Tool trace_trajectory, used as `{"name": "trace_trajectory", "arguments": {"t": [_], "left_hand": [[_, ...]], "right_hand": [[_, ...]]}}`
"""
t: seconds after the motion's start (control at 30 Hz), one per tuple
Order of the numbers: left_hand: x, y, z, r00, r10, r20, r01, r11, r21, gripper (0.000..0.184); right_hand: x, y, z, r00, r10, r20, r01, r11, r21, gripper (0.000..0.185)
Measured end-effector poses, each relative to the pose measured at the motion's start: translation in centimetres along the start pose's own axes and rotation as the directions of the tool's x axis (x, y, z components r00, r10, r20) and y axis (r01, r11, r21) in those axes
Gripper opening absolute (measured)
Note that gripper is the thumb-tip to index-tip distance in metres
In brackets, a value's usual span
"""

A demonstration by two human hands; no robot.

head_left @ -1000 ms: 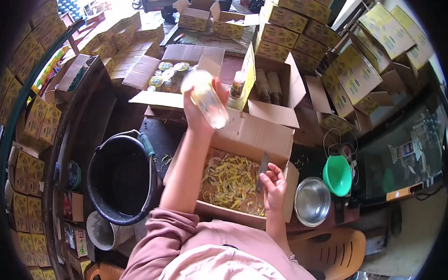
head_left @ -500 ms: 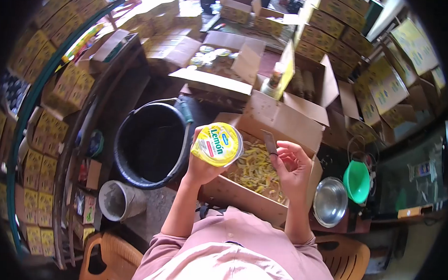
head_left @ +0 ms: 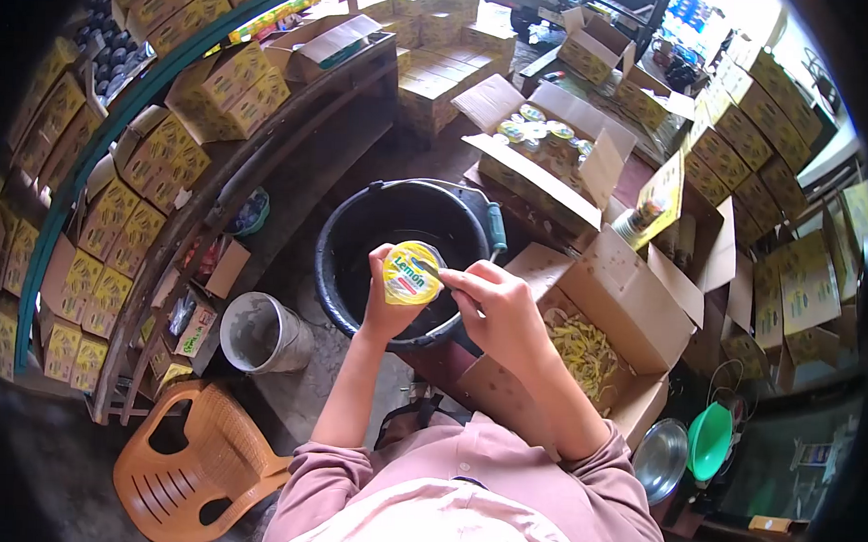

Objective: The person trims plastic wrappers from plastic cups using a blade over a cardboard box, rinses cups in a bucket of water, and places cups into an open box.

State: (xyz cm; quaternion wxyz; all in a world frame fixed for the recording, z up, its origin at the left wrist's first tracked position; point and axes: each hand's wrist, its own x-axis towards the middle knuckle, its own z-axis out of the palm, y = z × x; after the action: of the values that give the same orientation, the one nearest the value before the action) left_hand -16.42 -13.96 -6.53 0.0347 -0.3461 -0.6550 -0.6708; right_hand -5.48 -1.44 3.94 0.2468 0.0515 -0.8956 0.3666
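Note:
My left hand is wrapped round a plastic cup with a yellow lid marked "Lemón", its printed top facing me. Against the right side of the lid rests my right hand, fingers pinched on a small knife. Only part of its dark blade shows, lying over the lid; the fingers cover the rest. Both hands are above the near side of a large black bucket. To the right, below my right forearm, stands an open cardboard box with yellow strips in it.
Behind stands a carton of lidded cups. A grey bucket and an orange chair are at left, beside shelves of yellow cartons. A metal bowl and a green basin sit at right.
My view has turned left. The cup is now over the black bucket. My right hand has come across from above the box of strips, bringing the knife onto the lid.

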Motion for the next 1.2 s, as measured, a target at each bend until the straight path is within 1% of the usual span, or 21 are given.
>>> {"name": "trace_trajectory", "arguments": {"t": [0.03,0.07,0.17,0.2,0.3,0.47,0.57,0.6,0.7,0.8,0.9,1.0,1.13,1.2], "left_hand": [[0.0,-0.4,0.0,1.000,-0.014,0.004,0.014,1.000,-0.024,0.070],[-0.1,-0.5,0.0,1.000,-0.012,0.009,0.012,1.000,0.006,0.072],[-0.1,-0.8,0.3,0.999,-0.034,0.000,0.034,0.999,-0.042,0.072],[-0.1,-0.8,0.3,0.998,-0.058,0.028,0.059,0.997,-0.047,0.073],[-0.1,-0.7,0.6,0.997,-0.080,0.014,0.081,0.993,-0.090,0.069],[0.0,-0.6,0.4,0.998,-0.045,0.040,0.046,0.999,-0.023,0.067],[0.0,-0.7,0.2,0.998,-0.045,0.044,0.047,0.998,-0.036,0.067],[0.2,-0.4,0.1,0.998,-0.041,0.044,0.041,0.999,0.009,0.067],[0.0,-0.6,0.1,0.994,-0.092,0.051,0.095,0.994,-0.055,0.068],[0.2,-0.1,-0.3,0.997,-0.075,0.033,0.074,0.997,0.018,0.069],[0.3,0.0,-0.7,0.992,-0.123,0.026,0.124,0.992,-0.039,0.071],[1.0,0.1,-1.9,0.992,-0.102,0.068,0.103,0.994,-0.019,0.072],[2.6,-1.0,-3.7,0.996,-0.069,0.062,0.070,0.998,-0.010,0.072],[3.0,-1.1,-4.1,0.996,-0.070,0.059,0.068,0.997,0.039,0.073]], "right_hand": [[0.4,0.4,0.8,1.000,-0.020,-0.008,0.020,1.000,-0.005,0.028],[0.6,0.7,1.4,1.000,-0.021,0.019,0.022,0.999,-0.050,0.029],[1.2,0.7,2.3,0.999,-0.044,0.014,0.045,0.994,-0.097,0.029],[1.2,0.5,2.3,0.999,-0.036,0.016,0.038,0.993,-0.110,0.029],[1.5,0.7,2.6,0.999,-0.011,0.031,0.015,0.991,-0.134,0.030],[1.7,0.8,3.4,0.999,0.031,0.039,-0.024,0.986,-0.163,0.030],[2.0,0.3,3.5,0.997,0.055,0.049,-0.045,0.982,-0.182,0.030],[2.0,0.1,3.5,0.997,0.063,0.051,-0.053,0.980,-0.193,0.030],[2.1,0.1,4.0,0.995,0.074,0.064,-0.057,0.971,-0.231,0.032],[2.2,0.0,4.2,0.993,0.088,0.083,-0.067,0.972,-0.225,0.034],[2.2,-0.3,3.7,0.989,0.099,0.109,-0.073,0.973,-0.219,0.035],[2.4,-0.8,3.2,0.979,0.111,0.171,-0.067,0.968,-0.240,0.036],[3.0,-0.8,3.3,0.979,0.098,0.181,-0.048,0.964,-0.261,0.038],[3.1,-0.6,2.9,0.976,0.109,0.189,-0.057,0.964,-0.260,0.039]]}}
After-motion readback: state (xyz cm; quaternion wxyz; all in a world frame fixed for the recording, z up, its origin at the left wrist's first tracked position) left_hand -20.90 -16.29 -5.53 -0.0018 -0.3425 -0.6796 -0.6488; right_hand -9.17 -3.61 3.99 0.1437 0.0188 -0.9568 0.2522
